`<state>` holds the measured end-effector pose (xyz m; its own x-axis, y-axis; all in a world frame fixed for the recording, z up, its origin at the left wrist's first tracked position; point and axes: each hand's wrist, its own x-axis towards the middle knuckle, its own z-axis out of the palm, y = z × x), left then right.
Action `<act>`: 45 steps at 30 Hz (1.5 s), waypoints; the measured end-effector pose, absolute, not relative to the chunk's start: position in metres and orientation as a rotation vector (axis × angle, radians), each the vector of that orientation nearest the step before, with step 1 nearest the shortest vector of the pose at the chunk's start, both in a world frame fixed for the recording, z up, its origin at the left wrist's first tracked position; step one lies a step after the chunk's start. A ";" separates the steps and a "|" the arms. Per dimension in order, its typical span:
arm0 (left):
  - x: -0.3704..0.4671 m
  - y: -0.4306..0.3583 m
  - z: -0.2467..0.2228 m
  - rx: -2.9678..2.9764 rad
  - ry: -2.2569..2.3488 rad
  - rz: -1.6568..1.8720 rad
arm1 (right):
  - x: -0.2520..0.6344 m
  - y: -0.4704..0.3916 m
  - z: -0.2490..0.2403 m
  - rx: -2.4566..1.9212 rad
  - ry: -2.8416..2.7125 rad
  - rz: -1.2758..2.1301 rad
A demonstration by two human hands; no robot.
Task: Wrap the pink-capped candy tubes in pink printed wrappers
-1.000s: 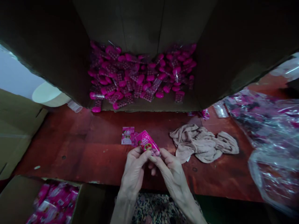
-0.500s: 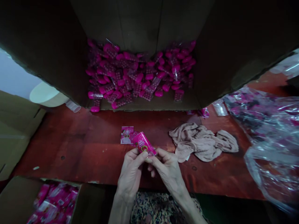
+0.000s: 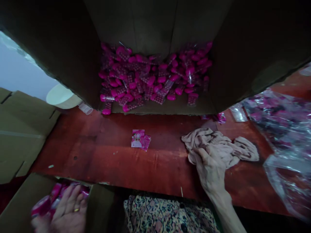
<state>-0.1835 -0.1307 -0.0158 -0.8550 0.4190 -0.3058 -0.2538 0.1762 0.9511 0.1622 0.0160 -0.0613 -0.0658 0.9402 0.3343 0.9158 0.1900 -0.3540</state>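
Note:
My left hand [image 3: 70, 208], a ring on one finger, is palm up with its fingers stretched out over the small cardboard box at the lower left. A pink packet [image 3: 41, 206] shows beside its thumb, above other pink packets. At the right, my right hand [image 3: 210, 166] is on the crumpled beige cloth [image 3: 223, 147], its fingertips closed on the near left part. Two small pink printed pieces, a square one [image 3: 137, 139] and a smaller one [image 3: 146, 142], overlap on the red table [image 3: 97, 145].
A large cardboard box [image 3: 155, 29] stands at the back, holding many pink-capped clear tubes [image 3: 157, 84]. Clear plastic bags [image 3: 279, 123] with pink contents lie on the right. A pale round container [image 3: 62, 97] and folded cardboard [image 3: 21, 129] are on the left.
The pink packet held between both hands has left the middle. My left hand has moved down left to the small box, my right hand rightward to the cloth. The view has shifted slightly.

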 end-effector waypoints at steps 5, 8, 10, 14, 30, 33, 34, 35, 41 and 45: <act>-0.110 -0.066 -0.012 0.224 1.714 1.595 | 0.141 0.026 -0.041 -1.793 -1.908 0.109; -0.096 -0.032 -0.021 0.498 1.756 1.531 | 0.100 0.033 -0.027 -1.724 -1.822 0.247; -0.097 -0.018 -0.029 0.604 1.783 1.525 | 0.066 0.038 -0.021 -1.617 -1.897 0.487; -0.105 -0.009 -0.039 0.673 1.800 1.488 | 0.015 0.048 -0.027 -1.526 -2.057 0.623; -0.104 0.000 -0.029 0.731 1.816 1.481 | 0.020 0.042 -0.031 -1.378 -2.040 0.654; -0.096 0.008 -0.022 0.670 1.660 1.461 | 0.025 0.034 -0.022 -1.249 -2.091 0.591; -0.093 0.010 -0.020 0.647 1.597 1.473 | 0.027 0.032 -0.020 -1.204 -2.077 0.592; -0.089 0.012 -0.018 0.626 1.542 1.496 | 0.028 0.030 -0.018 -1.173 -2.031 0.625; -0.074 0.015 -0.011 0.419 1.284 1.568 | 0.030 0.025 -0.018 -1.267 -1.405 1.122; -0.069 0.013 -0.011 0.377 1.170 1.522 | 0.032 0.024 -0.018 -1.293 -1.354 1.199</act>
<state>-0.0695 0.0126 -0.0110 -0.3251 0.8793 -0.3482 -0.5623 0.1163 0.8187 0.0319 0.0239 -0.0182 -0.0638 0.9978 -0.0205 0.1409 -0.0113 -0.9900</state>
